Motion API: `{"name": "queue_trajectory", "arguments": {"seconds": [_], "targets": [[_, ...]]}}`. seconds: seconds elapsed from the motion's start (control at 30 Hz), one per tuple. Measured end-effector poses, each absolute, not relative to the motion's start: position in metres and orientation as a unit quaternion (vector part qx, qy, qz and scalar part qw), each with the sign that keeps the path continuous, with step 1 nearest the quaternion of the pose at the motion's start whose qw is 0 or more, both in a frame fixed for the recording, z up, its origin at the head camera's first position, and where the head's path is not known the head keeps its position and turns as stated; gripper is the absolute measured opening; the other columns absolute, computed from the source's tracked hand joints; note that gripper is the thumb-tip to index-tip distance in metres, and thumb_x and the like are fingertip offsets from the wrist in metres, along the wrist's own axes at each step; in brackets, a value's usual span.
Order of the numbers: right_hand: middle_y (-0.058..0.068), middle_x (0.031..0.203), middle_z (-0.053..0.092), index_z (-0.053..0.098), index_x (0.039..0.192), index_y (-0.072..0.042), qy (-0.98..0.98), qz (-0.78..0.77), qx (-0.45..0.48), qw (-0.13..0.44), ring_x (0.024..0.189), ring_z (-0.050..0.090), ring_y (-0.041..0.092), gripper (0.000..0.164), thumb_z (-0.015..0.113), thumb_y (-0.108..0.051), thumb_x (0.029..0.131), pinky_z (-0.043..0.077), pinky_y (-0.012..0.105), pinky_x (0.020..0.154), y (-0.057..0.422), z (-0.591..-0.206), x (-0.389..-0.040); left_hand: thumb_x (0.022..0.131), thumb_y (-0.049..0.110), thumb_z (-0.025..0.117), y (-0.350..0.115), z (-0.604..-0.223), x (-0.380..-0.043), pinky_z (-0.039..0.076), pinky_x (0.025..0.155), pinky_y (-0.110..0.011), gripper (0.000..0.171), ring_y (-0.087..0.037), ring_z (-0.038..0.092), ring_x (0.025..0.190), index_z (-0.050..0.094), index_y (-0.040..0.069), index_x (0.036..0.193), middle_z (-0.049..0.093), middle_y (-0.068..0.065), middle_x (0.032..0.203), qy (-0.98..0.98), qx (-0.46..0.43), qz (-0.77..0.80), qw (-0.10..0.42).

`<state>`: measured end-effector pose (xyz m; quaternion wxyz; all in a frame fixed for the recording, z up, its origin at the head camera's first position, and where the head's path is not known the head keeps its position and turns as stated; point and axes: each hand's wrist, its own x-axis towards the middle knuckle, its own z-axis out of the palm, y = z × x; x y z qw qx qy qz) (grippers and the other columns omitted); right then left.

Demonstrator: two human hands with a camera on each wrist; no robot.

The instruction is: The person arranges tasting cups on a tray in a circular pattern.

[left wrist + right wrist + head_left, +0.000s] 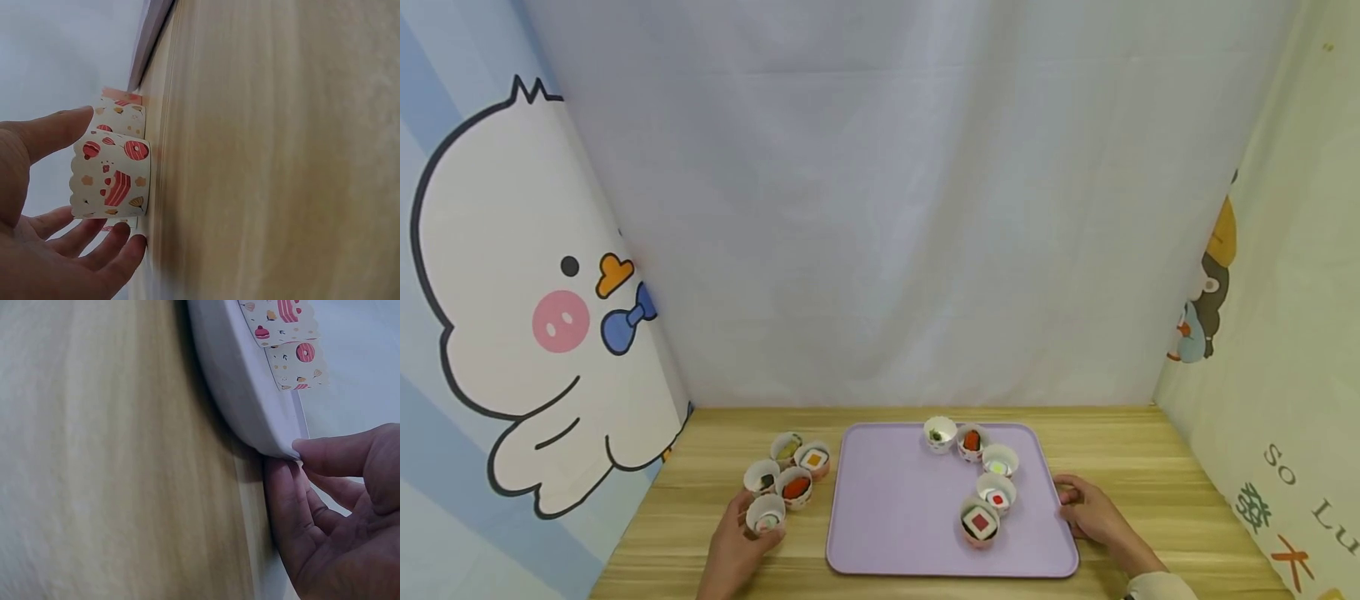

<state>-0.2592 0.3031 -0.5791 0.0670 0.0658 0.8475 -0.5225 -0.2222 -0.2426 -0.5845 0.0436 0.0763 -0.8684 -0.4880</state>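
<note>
My left hand (734, 542) is around the nearest patterned paper cup (765, 515) at the left, thumb on one side and fingers on the other. In the left wrist view a gap shows between the thumb and this cup (112, 175), which stands upright on the table. Behind it stand several more cups, among them one with a red-topped piece (795, 486). My right hand (1093, 512) pinches the right rim of the lilac tray (887, 508), thumb on top and fingers below. Several cups stand on the tray's right half, the nearest holding a square white piece with a red centre (980, 523).
The wooden table (700, 467) ends at a pale curtain (887, 208) behind. Printed cloths hang at both sides, with a large white bird (512, 292) on the left one. The left cups stand just beside the tray's left edge.
</note>
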Motion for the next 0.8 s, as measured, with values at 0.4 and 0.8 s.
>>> {"name": "queue_trajectory", "arguments": {"seconds": [0.4,0.8], "targets": [[0.010,0.095,0.055,0.047,0.134,0.007,0.847,-0.523,0.067,0.063,0.071,0.053,0.015,0.056,0.061,0.009,0.080,0.048,0.027,0.053,0.304,-0.580,-0.258,0.075,0.026,0.084,-0.244,-0.595,-0.228,0.049,0.090,-0.047,0.076,-0.036,0.060,0.111,0.046,0.002,0.137,0.062,-0.025,0.124,-0.891,0.085,-0.445,0.039],[0.011,0.096,0.055,0.046,0.134,0.008,0.839,-0.537,0.063,0.065,0.071,0.054,0.016,0.054,0.060,0.009,0.081,0.049,0.027,0.053,0.302,-0.579,-0.257,0.074,0.025,0.083,-0.245,-0.596,-0.232,0.050,0.085,-0.045,0.067,-0.033,0.063,0.104,0.053,0.000,0.128,0.067,-0.022,0.115,-0.903,0.081,-0.419,0.043]]}}
